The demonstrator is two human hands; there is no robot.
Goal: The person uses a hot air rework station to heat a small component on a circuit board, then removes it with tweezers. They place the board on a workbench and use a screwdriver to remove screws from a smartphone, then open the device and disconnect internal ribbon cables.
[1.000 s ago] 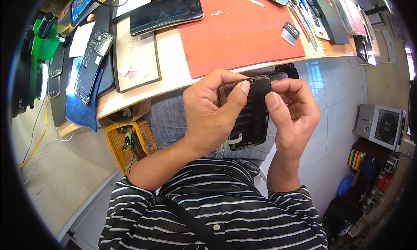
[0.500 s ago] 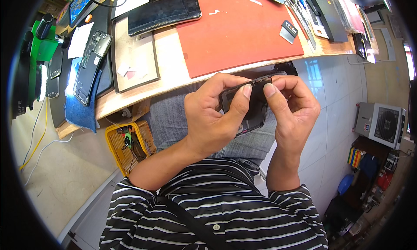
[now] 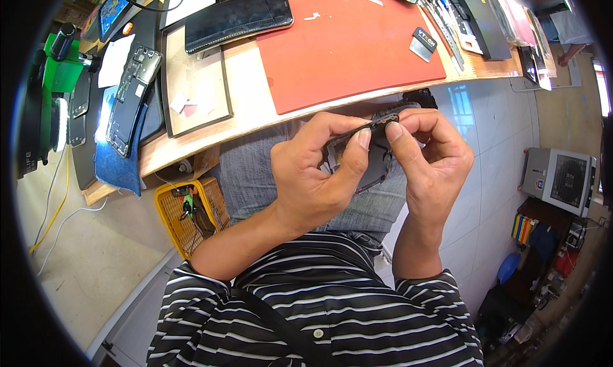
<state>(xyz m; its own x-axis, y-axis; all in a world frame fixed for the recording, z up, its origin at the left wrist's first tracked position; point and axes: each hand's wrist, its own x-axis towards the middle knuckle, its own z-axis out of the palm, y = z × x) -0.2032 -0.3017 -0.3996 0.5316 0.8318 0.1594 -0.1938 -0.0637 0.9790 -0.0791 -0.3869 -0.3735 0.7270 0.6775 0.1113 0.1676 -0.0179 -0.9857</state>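
Both hands hold a dark phone frame point(image 3: 374, 154) over my lap, just in front of the table edge. Thumb and fingers of my left hand point(image 3: 319, 163) pinch it at its left and upper edge. My right hand point(image 3: 431, 153) grips its upper right corner, the thumb tip pressed on a small dark part there. The two thumbs are close together but apart. Much of the frame is hidden behind my fingers, and its inner face catches grey light.
On the table lie a red mat point(image 3: 351, 54), a black phone case point(image 3: 239, 21), a shallow tray point(image 3: 198, 92), an opened phone point(image 3: 134, 92) and a scraper card point(image 3: 423, 44). Below stands a yellow basket point(image 3: 191, 214). Another person's arm point(image 3: 570, 54) shows at the far right.
The phone frame has tilted in my hands, so its inside now looks lighter and its upper edge thinner. A person's arm has come into view at the far right.
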